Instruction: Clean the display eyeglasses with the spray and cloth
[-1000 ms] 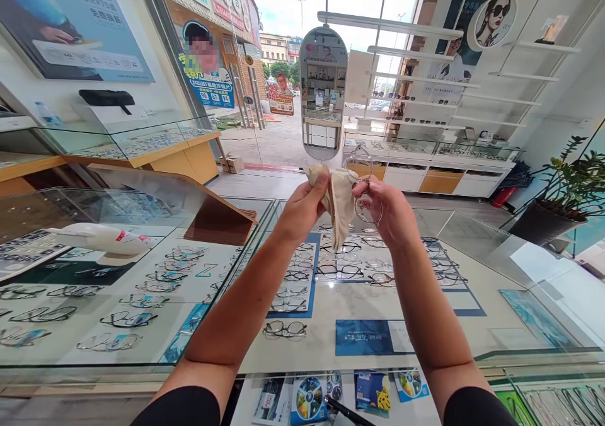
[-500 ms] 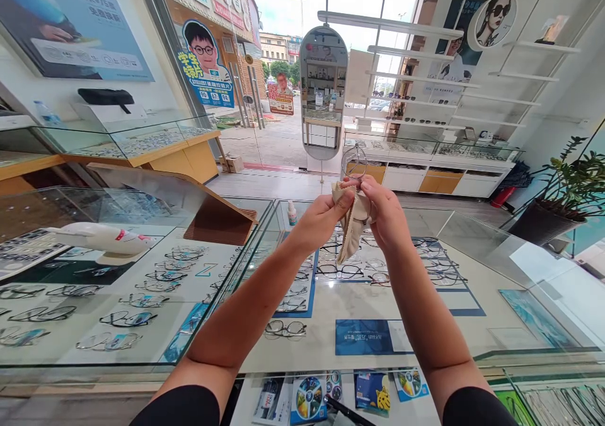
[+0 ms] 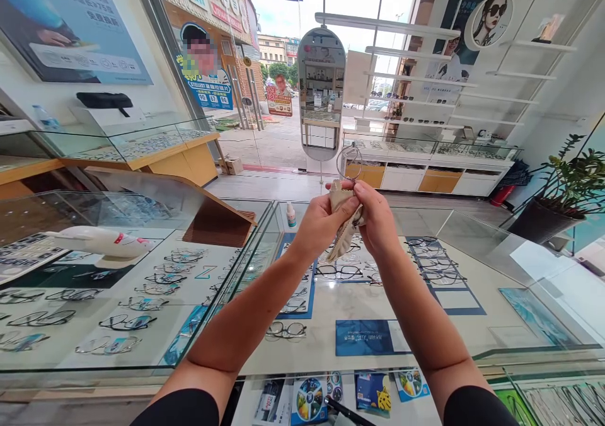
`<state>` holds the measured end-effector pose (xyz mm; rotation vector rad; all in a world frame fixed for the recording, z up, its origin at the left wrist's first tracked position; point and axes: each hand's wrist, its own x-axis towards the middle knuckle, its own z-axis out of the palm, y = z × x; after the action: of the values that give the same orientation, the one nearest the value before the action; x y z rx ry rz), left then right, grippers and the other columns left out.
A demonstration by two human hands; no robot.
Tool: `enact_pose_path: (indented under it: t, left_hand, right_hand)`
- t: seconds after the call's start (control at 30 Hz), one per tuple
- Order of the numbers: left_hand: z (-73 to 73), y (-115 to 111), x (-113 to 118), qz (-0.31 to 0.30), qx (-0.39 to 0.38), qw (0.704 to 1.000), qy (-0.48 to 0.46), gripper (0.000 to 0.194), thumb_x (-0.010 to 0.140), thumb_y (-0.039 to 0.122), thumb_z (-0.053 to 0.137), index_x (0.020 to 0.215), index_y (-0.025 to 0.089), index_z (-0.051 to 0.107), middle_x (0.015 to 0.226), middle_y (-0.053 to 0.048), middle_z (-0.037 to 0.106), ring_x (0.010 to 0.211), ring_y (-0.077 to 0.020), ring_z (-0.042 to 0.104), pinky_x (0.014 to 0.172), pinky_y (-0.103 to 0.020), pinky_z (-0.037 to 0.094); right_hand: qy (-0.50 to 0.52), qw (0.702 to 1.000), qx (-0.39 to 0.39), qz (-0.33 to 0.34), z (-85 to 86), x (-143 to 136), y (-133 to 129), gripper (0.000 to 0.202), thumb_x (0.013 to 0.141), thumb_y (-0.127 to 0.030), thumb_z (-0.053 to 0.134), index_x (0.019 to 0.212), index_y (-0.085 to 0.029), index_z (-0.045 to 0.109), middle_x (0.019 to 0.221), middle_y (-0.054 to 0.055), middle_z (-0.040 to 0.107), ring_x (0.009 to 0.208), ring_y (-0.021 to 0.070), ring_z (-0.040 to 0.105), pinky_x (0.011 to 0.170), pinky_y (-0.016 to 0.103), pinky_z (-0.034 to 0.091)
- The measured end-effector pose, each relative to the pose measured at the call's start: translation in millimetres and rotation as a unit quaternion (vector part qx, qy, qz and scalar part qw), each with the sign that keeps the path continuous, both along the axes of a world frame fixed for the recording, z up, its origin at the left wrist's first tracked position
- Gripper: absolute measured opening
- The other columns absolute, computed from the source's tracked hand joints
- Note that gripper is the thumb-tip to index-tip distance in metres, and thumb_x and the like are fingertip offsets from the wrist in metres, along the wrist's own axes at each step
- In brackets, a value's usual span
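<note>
Both of my hands meet above the glass display counter. A pair of thin-framed glasses stands up from between them, one round lens rising over the fingertips. My left hand pinches a beige cloth, which hangs down between the hands. The fingers of my right hand are closed on the glasses near the cloth. The cloth and fingers hide the lower part of the glasses.
Rows of glasses lie inside the counter. A small white bottle stands on the glass to the left of my hands. Further left are a white rocket-shaped object and a brown slanted stand. An oval mirror is ahead.
Both hands have shifted slightly left, with the right hand turned closer to the left. The glasses and cloth have moved left and tilted.
</note>
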<state>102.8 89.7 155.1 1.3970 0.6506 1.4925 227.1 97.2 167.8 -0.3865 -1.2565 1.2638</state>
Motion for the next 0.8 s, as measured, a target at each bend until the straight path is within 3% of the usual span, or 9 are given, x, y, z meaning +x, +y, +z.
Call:
enact_pose_path:
  t: [0.23,0.43,0.63,0.8]
  left_hand:
    - [-0.4,-7.1,9.6,0.002,0.009,1.000,-0.022,0.063,0.078,0.068,0.096,0.114,0.019,0.080,0.091,-0.002,0.077,0.085,-0.0153,0.071,0.080,-0.025,0.057]
    - [-1.9,-7.0,15.8,-0.016,-0.001,0.997,-0.079,0.071,0.086,0.084,0.079,0.112,0.018,0.079,0.092,-0.006,0.078,0.089,-0.0198,0.075,0.080,-0.029,0.059]
    - [-6.9,-3.7,16.1,0.015,-0.006,0.996,-0.093,0.067,0.087,0.076,0.085,0.120,0.018,0.079,0.098,-0.006,0.080,0.097,-0.0211,0.077,0.085,-0.030,0.059]
    - [-4.3,-9.3,15.1,-0.028,0.004,0.998,-0.056,0.059,0.087,0.060,0.093,0.125,0.018,0.076,0.110,-0.007,0.080,0.104,-0.0214,0.076,0.093,-0.030,0.058]
  right_hand:
    - [0.045,0.998,-0.032,-0.002,-2.3,-7.3,-0.7,0.025,0.092,-0.049,0.077,0.100,-0.027,0.085,0.111,0.003,0.090,0.106,0.0250,0.081,0.107,0.041,0.062]
    - [0.025,0.999,-0.033,-0.030,-4.4,-8.6,-1.0,0.031,0.092,-0.054,0.075,0.105,-0.027,0.084,0.106,0.004,0.088,0.104,0.0267,0.080,0.105,0.043,0.062]
    - [0.027,0.999,-0.008,-0.032,-6.1,-11.1,-2.9,0.029,0.095,-0.049,0.074,0.111,-0.028,0.086,0.112,0.003,0.088,0.113,0.0258,0.079,0.112,0.041,0.059]
    - [0.040,0.999,-0.006,-0.035,-3.0,-10.4,-5.6,0.030,0.097,-0.047,0.068,0.107,-0.027,0.088,0.118,0.004,0.087,0.113,0.0254,0.077,0.108,0.040,0.059]
